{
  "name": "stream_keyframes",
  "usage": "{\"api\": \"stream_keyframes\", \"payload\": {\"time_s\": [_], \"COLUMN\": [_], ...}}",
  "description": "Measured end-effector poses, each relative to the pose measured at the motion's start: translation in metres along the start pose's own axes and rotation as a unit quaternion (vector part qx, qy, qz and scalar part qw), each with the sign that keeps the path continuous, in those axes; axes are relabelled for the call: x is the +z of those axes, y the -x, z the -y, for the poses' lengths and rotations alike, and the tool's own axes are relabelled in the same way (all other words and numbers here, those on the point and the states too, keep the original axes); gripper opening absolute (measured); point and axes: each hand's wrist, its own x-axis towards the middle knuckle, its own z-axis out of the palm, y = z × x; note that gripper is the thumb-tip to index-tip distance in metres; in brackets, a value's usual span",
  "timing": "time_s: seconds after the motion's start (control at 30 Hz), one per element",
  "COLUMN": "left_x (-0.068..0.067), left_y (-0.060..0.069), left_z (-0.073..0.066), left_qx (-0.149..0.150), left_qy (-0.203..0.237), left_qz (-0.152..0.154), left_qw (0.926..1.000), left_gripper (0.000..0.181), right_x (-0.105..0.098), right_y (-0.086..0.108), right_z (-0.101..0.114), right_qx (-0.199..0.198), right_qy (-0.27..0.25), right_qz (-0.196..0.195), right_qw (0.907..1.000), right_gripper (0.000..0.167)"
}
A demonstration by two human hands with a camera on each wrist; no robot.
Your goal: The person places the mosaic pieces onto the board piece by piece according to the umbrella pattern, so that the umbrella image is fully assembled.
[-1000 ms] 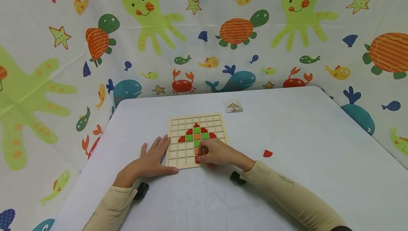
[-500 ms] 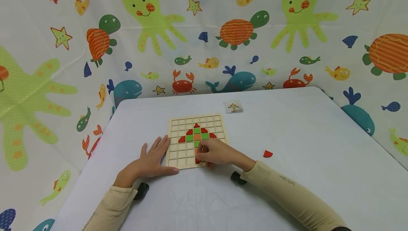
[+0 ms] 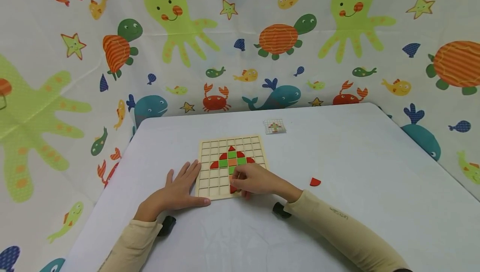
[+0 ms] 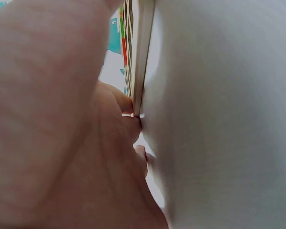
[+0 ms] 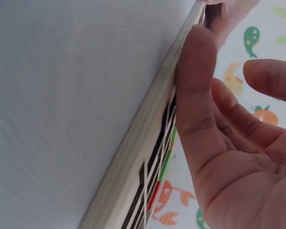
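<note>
A square wooden grid board (image 3: 213, 182) lies on the table, holding red, green and orange tiles in an arrow-like figure. My left hand (image 3: 178, 190) rests flat with spread fingers, its fingertips against the board's left edge; the left wrist view shows them meeting the board's side (image 4: 143, 47). Over the board's lower right hovers my right hand (image 3: 255, 178), loosely bent, beside a red rounded tile (image 3: 233, 189) in the bottom row. In the right wrist view, one finger (image 5: 195, 86) lies against the board and the thumb stands apart; no tile shows between them.
A loose red quarter-round tile (image 3: 315, 182) lies on the table to the right of the board. Behind the board sits a small card (image 3: 275, 126) printed with a similar figure. A patterned curtain (image 3: 232, 26) hangs behind the table.
My right thumb has lifted slightly off the red bottom tile, which shows a rounded outline now. My left hand and the board stay in place.
</note>
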Motion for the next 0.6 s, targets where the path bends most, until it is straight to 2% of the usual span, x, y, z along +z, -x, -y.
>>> {"api": "stream_keyframes", "payload": {"time_s": [0.23,0.4,0.6], "left_x": [0.000,0.002,0.001], "left_y": [-0.001,-0.001,0.000], "left_z": [-0.001,-0.002,-0.001], "left_qx": [0.003,-0.002,-0.003], "left_qy": [0.004,0.004,0.002], "left_qz": [0.002,0.005,-0.002], "left_qw": [1.0000,1.0000,1.0000], "left_gripper": [0.128,0.129,0.128], "right_x": [-0.006,-0.010,-0.019], "right_y": [0.005,0.010,0.027], "right_z": [0.005,0.000,-0.008], "right_qx": [-0.022,-0.037,-0.035], "right_qy": [0.003,0.044,0.049], "right_qz": [-0.025,-0.046,-0.057], "right_qw": [0.9994,0.9973,0.9965], "right_gripper": [0.017,0.018,0.022]}}
